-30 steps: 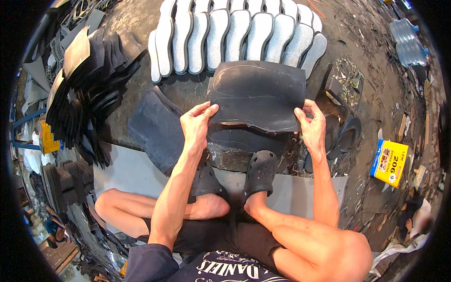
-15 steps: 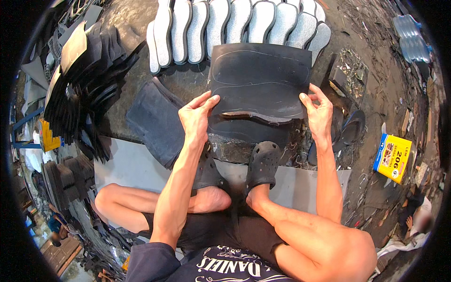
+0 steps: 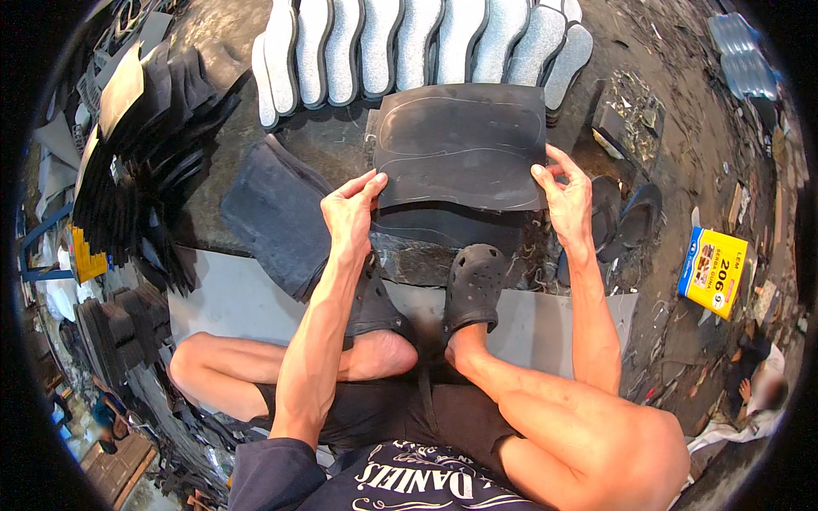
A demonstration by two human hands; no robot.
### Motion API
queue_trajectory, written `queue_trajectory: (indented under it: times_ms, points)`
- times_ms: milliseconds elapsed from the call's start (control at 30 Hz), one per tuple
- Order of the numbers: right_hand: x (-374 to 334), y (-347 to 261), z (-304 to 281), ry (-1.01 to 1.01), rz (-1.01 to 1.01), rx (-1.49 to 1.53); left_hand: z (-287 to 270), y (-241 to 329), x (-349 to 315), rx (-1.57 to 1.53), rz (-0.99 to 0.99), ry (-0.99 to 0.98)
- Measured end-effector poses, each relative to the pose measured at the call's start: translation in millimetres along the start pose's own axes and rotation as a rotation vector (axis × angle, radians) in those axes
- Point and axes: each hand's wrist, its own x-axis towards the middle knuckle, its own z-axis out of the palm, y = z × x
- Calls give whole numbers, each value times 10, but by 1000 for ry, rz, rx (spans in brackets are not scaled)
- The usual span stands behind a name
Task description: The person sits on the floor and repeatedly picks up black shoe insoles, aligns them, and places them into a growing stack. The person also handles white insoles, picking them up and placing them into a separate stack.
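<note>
Between my two hands is a black rubber sheet (image 3: 460, 153) with pale sole outlines drawn on it and a wavy near edge. My left hand (image 3: 350, 207) pinches its left edge between thumb and fingers. My right hand (image 3: 567, 189) grips the opposite edge the same way. Under the sheet's near side another dark sheet (image 3: 452, 228) shows in part. To the left of it lies a stack of dark sheets (image 3: 277, 213). Beyond the held sheet stand rows of grey-topped soles (image 3: 422, 47) with black edges.
Many black sheets (image 3: 145, 162) are piled at the left, above stacked dark pieces (image 3: 123, 332). On the right are dark sandals (image 3: 635, 221), a box of scraps (image 3: 629, 128), a yellow and blue glue can (image 3: 714, 271) and plastic bottles (image 3: 743, 55). A person (image 3: 758, 387) sits at far right.
The held sheet has lowered and tilted, so its near edge looks flatter against the sheet below. Both hands keep their grip and have shifted slightly. The whole view has moved a little.
</note>
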Motion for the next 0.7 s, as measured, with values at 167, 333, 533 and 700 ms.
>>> queue_trajectory:
  times_ms: [167, 333, 533, 700]
  points:
    - [-35, -10, 8, 28, -40, -5, 2, -27, -9, 36, 27, -10]
    - [-74, -43, 15, -1, 18, -17, -16, -69, 34, 99, 59, 12]
    - [-103, 123, 31, 42, -8, -82, 43, -113, 63, 205, 118, 55]
    - [-150, 192, 60, 39, -2, -117, 67, -129, 80, 308, 168, 90]
